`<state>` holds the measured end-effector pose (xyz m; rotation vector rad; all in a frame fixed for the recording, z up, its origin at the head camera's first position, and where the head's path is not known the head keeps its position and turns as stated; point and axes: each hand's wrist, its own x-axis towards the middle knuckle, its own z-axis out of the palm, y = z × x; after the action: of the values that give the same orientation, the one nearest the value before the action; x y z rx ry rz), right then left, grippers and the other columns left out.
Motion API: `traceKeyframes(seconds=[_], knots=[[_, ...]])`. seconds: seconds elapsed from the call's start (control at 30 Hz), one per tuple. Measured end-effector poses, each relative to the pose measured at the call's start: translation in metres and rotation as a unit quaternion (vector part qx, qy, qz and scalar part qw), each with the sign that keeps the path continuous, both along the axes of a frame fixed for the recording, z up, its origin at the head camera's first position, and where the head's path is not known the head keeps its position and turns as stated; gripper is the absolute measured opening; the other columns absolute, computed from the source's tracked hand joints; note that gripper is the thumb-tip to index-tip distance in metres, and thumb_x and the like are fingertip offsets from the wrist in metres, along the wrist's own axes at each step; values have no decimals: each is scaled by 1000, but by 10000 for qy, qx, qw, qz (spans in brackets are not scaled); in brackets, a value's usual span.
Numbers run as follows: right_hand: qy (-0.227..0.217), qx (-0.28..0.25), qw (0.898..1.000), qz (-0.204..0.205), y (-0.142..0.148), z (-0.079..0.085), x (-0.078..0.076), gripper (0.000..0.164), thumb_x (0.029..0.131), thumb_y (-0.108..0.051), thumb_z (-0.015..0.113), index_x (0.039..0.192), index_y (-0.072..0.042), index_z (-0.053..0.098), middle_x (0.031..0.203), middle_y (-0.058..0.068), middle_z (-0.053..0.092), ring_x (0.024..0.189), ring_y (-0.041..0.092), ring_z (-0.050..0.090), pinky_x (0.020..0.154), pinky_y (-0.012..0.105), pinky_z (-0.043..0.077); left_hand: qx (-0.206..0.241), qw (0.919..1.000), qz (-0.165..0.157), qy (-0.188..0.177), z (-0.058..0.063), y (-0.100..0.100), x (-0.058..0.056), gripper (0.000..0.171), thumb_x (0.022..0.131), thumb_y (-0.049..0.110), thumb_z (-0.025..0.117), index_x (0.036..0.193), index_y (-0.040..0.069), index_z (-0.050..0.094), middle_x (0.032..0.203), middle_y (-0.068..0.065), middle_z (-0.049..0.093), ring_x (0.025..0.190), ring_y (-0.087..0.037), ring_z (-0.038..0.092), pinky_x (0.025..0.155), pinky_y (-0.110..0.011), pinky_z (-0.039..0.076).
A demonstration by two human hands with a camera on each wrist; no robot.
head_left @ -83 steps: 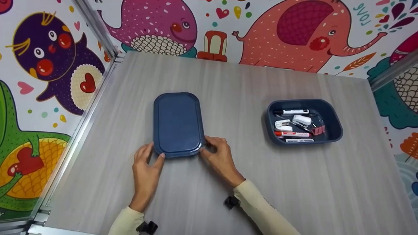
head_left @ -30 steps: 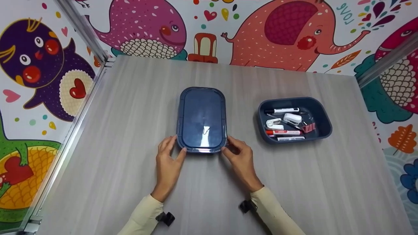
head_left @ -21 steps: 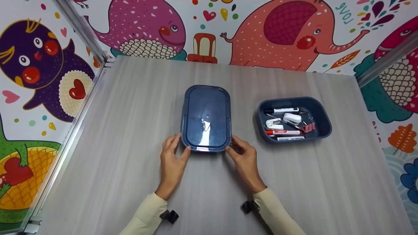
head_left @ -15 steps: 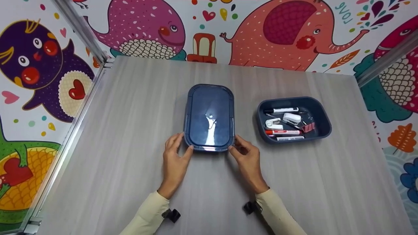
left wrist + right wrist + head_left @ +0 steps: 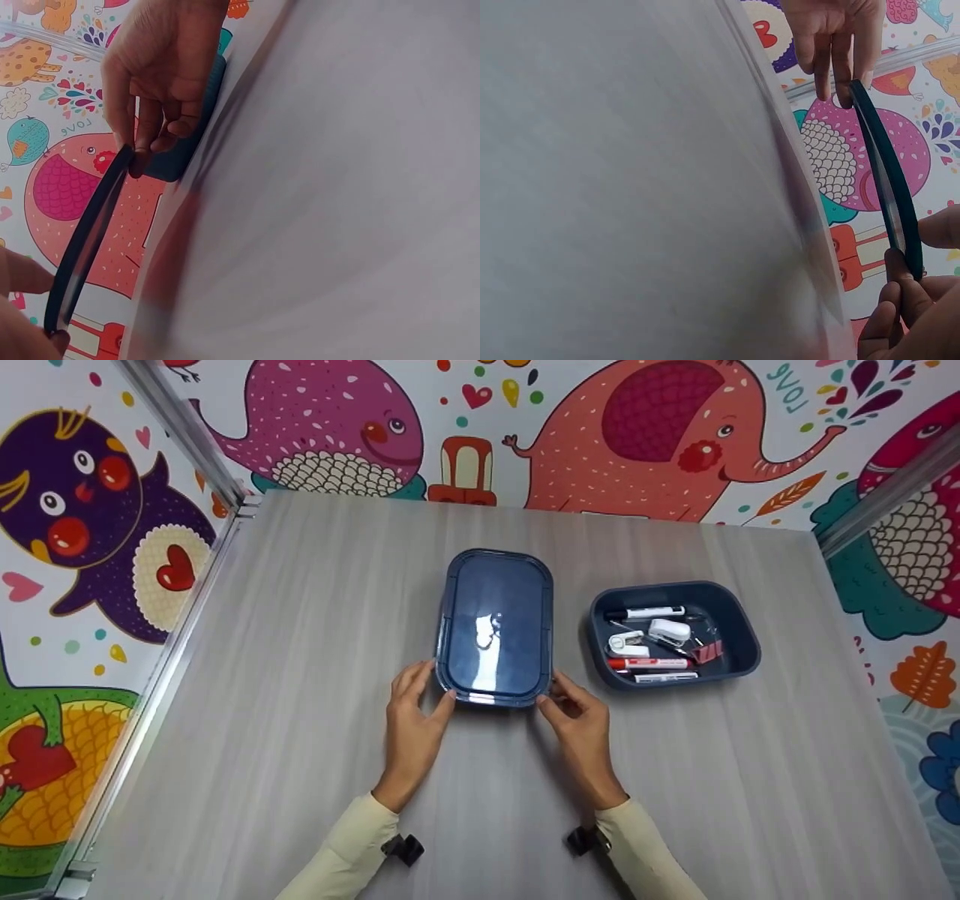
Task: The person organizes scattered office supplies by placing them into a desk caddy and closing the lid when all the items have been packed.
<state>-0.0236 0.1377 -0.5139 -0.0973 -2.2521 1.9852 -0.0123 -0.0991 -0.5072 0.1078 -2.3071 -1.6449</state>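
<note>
Both hands hold a dark blue rectangular plastic lid [image 5: 499, 622] by its two near corners. My left hand [image 5: 412, 727] pinches the near left corner, thumb on top and fingers at the side and below. At the near right corner my right hand [image 5: 581, 735] pinches it the same way. Seen edge-on in the left wrist view, the lid [image 5: 88, 232] is raised off the table. To its right stands an open dark blue box [image 5: 739, 649] containing markers, a white stapler and other small stationery; neither hand touches it.
The wood-grain table [image 5: 315, 660] surrounds both things. A cartoon-printed wall [image 5: 637, 442] closes off the back, and another runs along the left behind a metal frame rail [image 5: 187, 615]. Small black wrist devices [image 5: 405, 849] sit at the cuffs.
Both hands have carried the lid to the right, from the table's left-centre toward the box, and slightly away from the body. Its grip is unchanged. The box and its contents stay put.
</note>
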Motion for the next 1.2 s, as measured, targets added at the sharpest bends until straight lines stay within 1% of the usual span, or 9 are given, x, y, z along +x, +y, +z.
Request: traceKeyframes(seconds=[0.1,0.23,0.43,0.6,0.7,0.9,0.97,1.07,1.2], knots=[[-29,-12,10000,-39,4,1,1,49,95,7,79,143,6,68,113,22,79,97,17,69,89,24,54,-18,10000,-19,15,1,4,-1,56,96,0,81,147,-13,61,150,-31,57,146,-44,52,120,-59,43],[-76,-16,9999,-99,10,3,3,50,95,7,79,144,2,69,112,22,79,97,23,69,88,26,54,-14,9999,-24,99,2,12,-2,56,95,0,82,146,-12,62,149,-29,59,144,-44,53,120,-59,43],[-4,-102,9993,-370,20,4,5,49,94,10,79,142,6,70,111,25,79,91,15,69,84,24,54,-1,9998,-140,104,6,23,-6,57,94,-1,82,146,-10,64,149,-29,59,145,-43,52,122,-58,41],[-11,-183,9983,-554,26,7,6,50,94,11,77,142,2,71,110,22,79,93,17,70,84,24,55,-3,9998,-193,67,10,32,-9,57,94,0,82,148,-7,64,150,-27,58,146,-41,52,123,-56,41],[-22,-276,9976,-634,30,8,6,50,95,11,77,143,0,71,111,21,79,92,16,70,80,24,55,70,9997,-203,113,9,38,-11,56,94,0,81,147,-7,64,149,-25,59,146,-40,52,122,-56,41],[9,-222,9965,-807,37,14,8,49,97,9,76,144,0,70,112,17,81,92,13,71,75,21,56,137,9994,-246,197,11,46,-14,55,94,1,81,146,-9,64,148,-28,60,145,-41,52,122,-56,41],[55,-279,9957,-876,38,16,9,49,96,10,76,144,1,70,112,16,82,91,13,71,73,21,56,117,9994,-288,126,12,48,-14,55,96,3,81,147,-8,64,150,-27,59,146,-40,52,122,-56,41],[135,-390,9945,-962,40,18,9,50,96,11,75,144,1,70,108,14,82,88,14,71,71,22,56,214,9990,-397,-36,14,51,-14,56,98,6,80,150,-6,63,154,-26,57,149,-39,51,123,-56,41],[208,-408,9934,-1049,41,22,10,50,95,12,76,144,-1,70,106,11,82,92,12,71,76,22,56,485,9971,-520,-259,14,54,-15,57,100,8,78,153,-4,60,157,-25,54,152,-37,48,124,-56,40]])
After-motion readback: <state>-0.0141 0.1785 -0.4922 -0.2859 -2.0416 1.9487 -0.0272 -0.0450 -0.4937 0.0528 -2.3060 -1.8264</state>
